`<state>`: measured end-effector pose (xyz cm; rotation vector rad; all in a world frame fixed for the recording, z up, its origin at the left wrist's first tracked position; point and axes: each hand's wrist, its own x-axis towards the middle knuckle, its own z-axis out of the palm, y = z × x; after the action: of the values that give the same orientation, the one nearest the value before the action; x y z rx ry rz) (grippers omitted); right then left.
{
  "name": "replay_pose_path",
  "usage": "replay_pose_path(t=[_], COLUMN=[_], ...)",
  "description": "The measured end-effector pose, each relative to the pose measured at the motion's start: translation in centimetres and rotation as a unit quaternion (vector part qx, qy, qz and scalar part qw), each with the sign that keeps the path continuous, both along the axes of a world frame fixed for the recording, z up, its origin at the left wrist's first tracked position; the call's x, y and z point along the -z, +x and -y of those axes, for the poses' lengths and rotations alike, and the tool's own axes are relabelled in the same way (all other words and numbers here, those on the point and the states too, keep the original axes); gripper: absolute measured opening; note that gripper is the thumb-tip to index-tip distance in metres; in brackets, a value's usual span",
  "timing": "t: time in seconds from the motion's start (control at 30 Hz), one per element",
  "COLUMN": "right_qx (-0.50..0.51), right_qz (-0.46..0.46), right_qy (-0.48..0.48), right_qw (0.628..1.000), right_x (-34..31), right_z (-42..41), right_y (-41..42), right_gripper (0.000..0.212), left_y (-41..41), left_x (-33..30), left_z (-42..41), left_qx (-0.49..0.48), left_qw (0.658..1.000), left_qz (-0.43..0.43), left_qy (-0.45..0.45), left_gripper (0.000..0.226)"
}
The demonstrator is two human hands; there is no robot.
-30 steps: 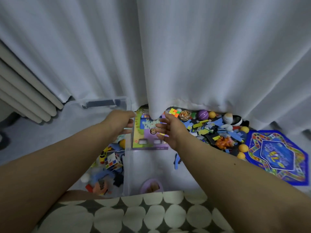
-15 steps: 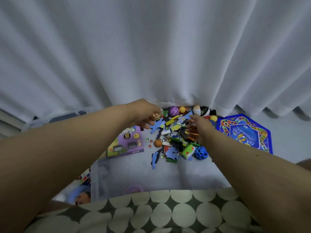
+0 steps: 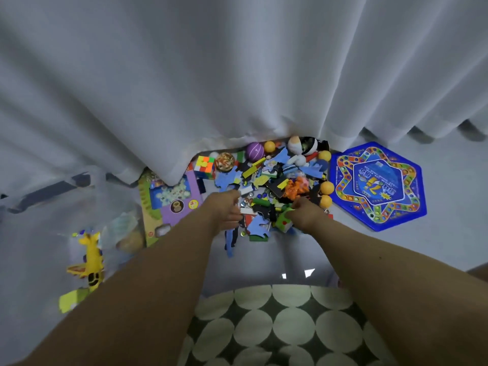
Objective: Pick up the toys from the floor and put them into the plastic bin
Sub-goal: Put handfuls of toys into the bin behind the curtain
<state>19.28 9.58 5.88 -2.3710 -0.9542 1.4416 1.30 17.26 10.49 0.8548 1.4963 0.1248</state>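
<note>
A heap of small toys (image 3: 266, 180) lies on the floor at the curtain's hem: blue puzzle pieces, marbles, a colour cube (image 3: 204, 165), a purple ball (image 3: 255, 151), orange balls (image 3: 327, 187). My left hand (image 3: 224, 211) rests on the heap's near left edge with its fingers curled down among the pieces. On the near right edge, my right hand (image 3: 303, 213) has its fingers closed around a green block (image 3: 284, 221). The clear plastic bin (image 3: 52, 190) stands at the left and is blurred, with a yellow toy (image 3: 92, 257) inside.
A purple and green puzzle box (image 3: 174, 200) lies between the bin and the heap. To the right of the heap lies a blue hexagonal game board (image 3: 377, 186). A white curtain (image 3: 237, 75) hangs over the far side. A spotted dark fabric (image 3: 277, 326) fills the near bottom.
Both hands have drawn back from the far side of the heap to its near edge. The right hand has closed on the green block. The view has swung, so the bin shows again at left.
</note>
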Motion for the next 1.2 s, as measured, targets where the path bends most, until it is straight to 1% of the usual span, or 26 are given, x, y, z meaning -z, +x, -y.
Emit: replay_pose_path(t=[0.07, 0.13, 0.27, 0.33, 0.4, 0.43, 0.5, 0.57, 0.67, 0.7, 0.77, 0.8, 0.87, 0.9, 0.93, 0.97, 1.0, 1.03, 1.07, 1.13, 1.17, 1.2], right_qx=[-0.032, -0.065, -0.172, -0.19, -0.223, -0.228, -0.223, -0.205, -0.117, -0.092, -0.084, -0.1, -0.175, -0.223, -0.268, -0.298, -0.302, -0.283, -0.246, -0.158, -0.125, -0.113], right_qz=[0.003, 0.015, 0.069, 0.069, 0.074, 0.074, 0.081, 0.107, 0.144, 0.164, 0.201, 0.199, 0.158, 0.128, 0.102, 0.09, 0.092, 0.096, 0.101, 0.111, 0.135, 0.176], right_qy=[-0.025, -0.04, -0.092, -0.106, -0.109, -0.111, -0.111, -0.087, -0.015, 0.011, 0.073, 0.113, 0.181, 0.203, 0.223, 0.247, 0.277, 0.306, 0.319, 0.299, 0.284, 0.262], right_qw=[0.999, 0.997, 0.978, 0.974, 0.966, 0.964, 0.965, 0.969, 0.983, 0.982, 0.973, 0.968, 0.955, 0.945, 0.932, 0.918, 0.908, 0.904, 0.91, 0.934, 0.941, 0.942], right_x=[1.1, 2.7, 5.0, 5.9, 6.7, 7.4, 8.7, 9.6, 9.4, 9.1, 8.0, 7.3, 6.5, 5.9, 5.5, 5.1, 4.8, 4.5, 4.2, 4.9, 5.6, 6.2], right_z=[0.0, -0.3, -1.0, -1.2, -1.2, -1.1, -1.1, -0.7, 0.2, 0.5, 1.5, 1.9, 2.6, 2.8, 2.8, 2.9, 2.9, 2.8, 2.5, 1.2, 0.3, -0.7], right_y=[-0.5, -0.8, -1.4, -1.4, -1.5, -1.6, -1.8, -2.0, -3.2, -3.9, -5.9, -7.1, -9.4, -10.3, -10.8, -11.1, -11.1, -11.0, -10.6, -9.0, -8.0, -6.8], right_gripper=[0.04, 0.05, 0.048, 0.056, 0.063, 0.065, 0.065, 0.057, 0.039, 0.036, 0.033, 0.039, 0.056, 0.058, 0.054, 0.049, 0.044, 0.04, 0.037, 0.037, 0.037, 0.036], left_y=[-0.4, -0.7, -1.1, -1.3, -1.5, -1.6, -1.5, -1.4, -1.5, -1.6, -1.8, -1.9, -2.1, -2.2, -2.3, -2.5, -2.6, -2.8, -2.9, -3.3, -3.5, -3.7], left_x=[2.2, 4.2, 6.4, 6.9, 7.4, 7.6, 8.1, 8.6, 9.1, 9.3, 9.5, 9.6, 9.6, 9.5, 9.6, 9.6, 9.7, 9.7, 9.7, 9.9, 10.1, 10.3], left_z=[0.6, 1.4, 2.0, 1.8, 1.8, 1.8, 2.3, 2.7, 2.7, 2.5, 2.1, 1.9, 1.4, 1.1, 0.9, 0.8, 0.6, 0.6, 0.6, 0.5, 0.5, 0.4], left_qx=[-0.022, -0.046, -0.067, -0.08, -0.103, -0.11, -0.123, -0.136, -0.14, -0.146, -0.163, -0.169, -0.17, -0.171, -0.176, -0.186, -0.198, -0.212, -0.229, -0.271, -0.287, -0.296], left_qw=[0.997, 0.991, 0.989, 0.987, 0.98, 0.977, 0.973, 0.971, 0.972, 0.972, 0.97, 0.968, 0.963, 0.957, 0.951, 0.945, 0.941, 0.935, 0.93, 0.92, 0.918, 0.918], left_qz=[0.049, 0.084, 0.072, 0.077, 0.103, 0.116, 0.124, 0.13, 0.126, 0.123, 0.121, 0.126, 0.155, 0.178, 0.2, 0.214, 0.219, 0.226, 0.232, 0.228, 0.218, 0.209], left_qy=[-0.046, -0.091, -0.112, -0.117, -0.135, -0.142, -0.148, -0.149, -0.144, -0.141, -0.134, -0.133, -0.142, -0.151, -0.156, -0.162, -0.167, -0.171, -0.171, -0.166, -0.163, -0.163], left_gripper=[0.024, 0.029, 0.04, 0.051, 0.063, 0.065, 0.054, 0.044, 0.034, 0.032, 0.031, 0.033, 0.037, 0.038, 0.038, 0.036, 0.03, 0.024, 0.02, 0.015, 0.014, 0.014])
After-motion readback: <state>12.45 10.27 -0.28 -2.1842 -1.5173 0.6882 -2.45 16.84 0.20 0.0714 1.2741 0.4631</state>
